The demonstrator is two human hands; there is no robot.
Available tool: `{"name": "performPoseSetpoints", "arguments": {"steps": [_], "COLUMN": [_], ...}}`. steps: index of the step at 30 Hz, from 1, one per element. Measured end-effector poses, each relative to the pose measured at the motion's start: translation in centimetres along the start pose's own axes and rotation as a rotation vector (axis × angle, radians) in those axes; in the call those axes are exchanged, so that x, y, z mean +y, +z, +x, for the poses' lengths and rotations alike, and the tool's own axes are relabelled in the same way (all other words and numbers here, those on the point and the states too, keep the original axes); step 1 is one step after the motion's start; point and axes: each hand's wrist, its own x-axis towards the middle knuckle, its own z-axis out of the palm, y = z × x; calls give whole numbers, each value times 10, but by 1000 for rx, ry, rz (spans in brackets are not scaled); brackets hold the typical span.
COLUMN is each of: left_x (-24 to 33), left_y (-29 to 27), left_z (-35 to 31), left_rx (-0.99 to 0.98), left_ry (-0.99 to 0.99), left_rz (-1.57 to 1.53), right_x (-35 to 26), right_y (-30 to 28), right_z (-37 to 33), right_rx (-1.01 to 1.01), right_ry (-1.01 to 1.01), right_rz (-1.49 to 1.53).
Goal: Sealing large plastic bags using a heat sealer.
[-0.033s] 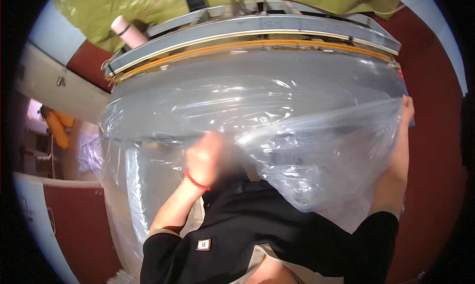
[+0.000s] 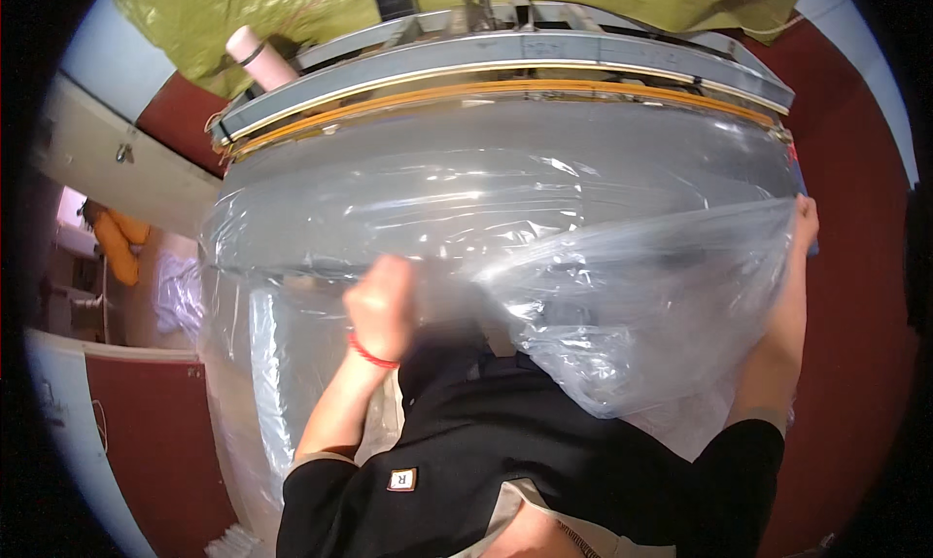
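Observation:
A wide sheet of clear plastic film (image 2: 389,208) lies over the machine's bed in front of me. My right hand (image 2: 806,226), at the far right, is closed on the film's edge and draws a fold taut up toward it. That lifted fold of film (image 2: 661,286) hangs in wrinkles before my body. Near the middle, my left hand (image 2: 381,305) makes a fist, with a red cord bracelet (image 2: 373,352) at the wrist. A dark smear of motion lies beside its fingers, so what they hold cannot be made out.
A grey metal beam (image 2: 505,48) with an orange strip (image 2: 505,87) spans the far side. Behind it hang yellow-green sheeting (image 2: 321,4) and a pink roll (image 2: 260,60). An open doorway (image 2: 97,266) is at left, and a dark red wall (image 2: 855,296) at right.
My left fist has shifted slightly left. My right hand keeps its hold on the film's edge, and the whole view has moved a little.

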Motion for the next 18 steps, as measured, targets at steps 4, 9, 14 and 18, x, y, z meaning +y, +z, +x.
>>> {"name": "performPoseSetpoints", "arguments": {"steps": [4,9,14,18], "left_x": [-28,38,47,46], "left_y": [-26,16,89,73], "left_z": [-14,-21,-22,-18], "left_rx": [226,-342,-123,-68], "left_ry": [-493,-192,-341,-672], "left_rz": [-738,-619,-623,-838], "right_x": [-25,-30,-41,-31], "right_y": [6,15,10,4], "right_z": [-10,-3,-9,-10], "right_rx": [-4,-43,-14,11], "right_ry": [-12,49,94,27], "right_rz": [-148,-119,-186,-165]}}
